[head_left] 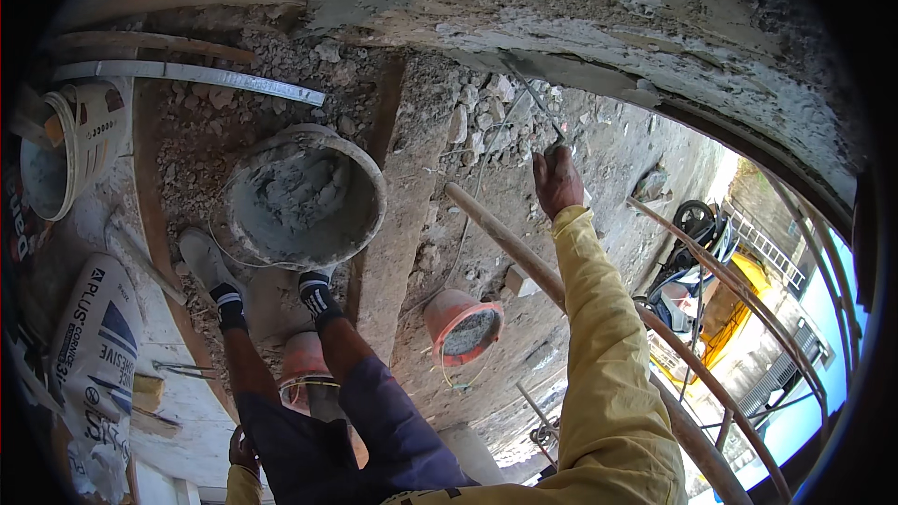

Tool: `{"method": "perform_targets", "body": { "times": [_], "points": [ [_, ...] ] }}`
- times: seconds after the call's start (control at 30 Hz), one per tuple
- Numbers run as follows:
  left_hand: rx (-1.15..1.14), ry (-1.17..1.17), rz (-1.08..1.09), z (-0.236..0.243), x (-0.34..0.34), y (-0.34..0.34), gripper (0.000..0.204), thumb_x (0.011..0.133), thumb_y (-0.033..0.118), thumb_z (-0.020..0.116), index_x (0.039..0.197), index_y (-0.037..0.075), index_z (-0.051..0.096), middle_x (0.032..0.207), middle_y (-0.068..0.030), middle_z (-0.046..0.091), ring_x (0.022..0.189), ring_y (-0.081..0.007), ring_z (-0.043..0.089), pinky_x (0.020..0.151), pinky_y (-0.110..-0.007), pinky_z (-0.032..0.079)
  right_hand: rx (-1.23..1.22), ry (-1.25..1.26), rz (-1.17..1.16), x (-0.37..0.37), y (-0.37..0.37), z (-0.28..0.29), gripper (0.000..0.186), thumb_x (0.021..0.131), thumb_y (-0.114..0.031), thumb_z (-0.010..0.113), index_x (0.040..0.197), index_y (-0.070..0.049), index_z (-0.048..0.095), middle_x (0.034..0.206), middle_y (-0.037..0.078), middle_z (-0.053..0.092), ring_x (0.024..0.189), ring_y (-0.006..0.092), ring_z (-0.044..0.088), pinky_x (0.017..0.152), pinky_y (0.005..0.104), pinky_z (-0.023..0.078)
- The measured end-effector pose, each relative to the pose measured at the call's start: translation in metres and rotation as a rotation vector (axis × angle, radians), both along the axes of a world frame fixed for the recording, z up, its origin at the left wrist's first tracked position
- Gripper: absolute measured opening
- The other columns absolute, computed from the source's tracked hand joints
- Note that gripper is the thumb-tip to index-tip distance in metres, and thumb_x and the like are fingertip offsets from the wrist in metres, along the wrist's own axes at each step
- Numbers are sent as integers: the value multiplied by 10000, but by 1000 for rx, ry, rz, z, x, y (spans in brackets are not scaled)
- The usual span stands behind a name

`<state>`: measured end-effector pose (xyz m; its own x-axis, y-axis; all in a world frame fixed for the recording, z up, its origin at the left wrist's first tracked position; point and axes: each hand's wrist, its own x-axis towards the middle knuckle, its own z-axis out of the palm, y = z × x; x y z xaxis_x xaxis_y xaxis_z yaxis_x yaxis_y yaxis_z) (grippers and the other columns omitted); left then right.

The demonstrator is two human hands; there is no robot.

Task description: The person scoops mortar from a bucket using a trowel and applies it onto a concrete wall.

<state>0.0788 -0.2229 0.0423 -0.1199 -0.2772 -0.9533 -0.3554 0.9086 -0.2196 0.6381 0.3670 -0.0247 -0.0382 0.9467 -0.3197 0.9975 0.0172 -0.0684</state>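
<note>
My right hand [557, 180] is stretched forward in a yellow sleeve and grips the handle of a trowel [535, 98], whose blade lies against the rough mortar-covered wall edge [561, 37]. My left hand [242, 450] hangs low beside my left thigh, fingers curled; whether it holds anything cannot be told. Between my feet and the wall stands a round grey pan of wet mortar [304, 196].
A long wooden pole [524, 257] slants across below my right arm. An orange bucket [463, 325] sits lower down, another orange pot [307, 369] by my legs. A white bucket [65, 150], a metal straightedge [187, 75] and a printed sack [98, 355] lie left. Curved railings [739, 318] are at right.
</note>
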Motion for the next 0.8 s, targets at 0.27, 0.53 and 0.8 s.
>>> {"method": "perform_targets", "body": {
  "times": [0.27,0.53,0.8],
  "points": [
    [391,19,-620,-39,-59,-131,372,986,263,413,1233,17,545,1167,-141,613,1044,-233,600,906,-351,483,-286,-68,-10,-30,23,-68,388,923,-381,517,1152,-70,483,1106,199,613,977,408,609,797,488,487],
    [250,-20,-160,8,-6,7,476,939,275,527,1359,69,439,1138,-127,628,973,-239,623,774,-388,529,-208,-83,24,-8,57,-93,343,905,-374,540,1096,-90,513,949,190,669,854,412,645,753,490,499],
    [137,44,-77,0,-20,-9,464,916,228,571,1337,72,455,1043,-132,654,829,-165,635,674,-259,507,-234,-153,-145,-13,12,-41,372,908,-404,534,1128,-104,515,988,203,658,930,420,624,790,500,481]
  ]
}}
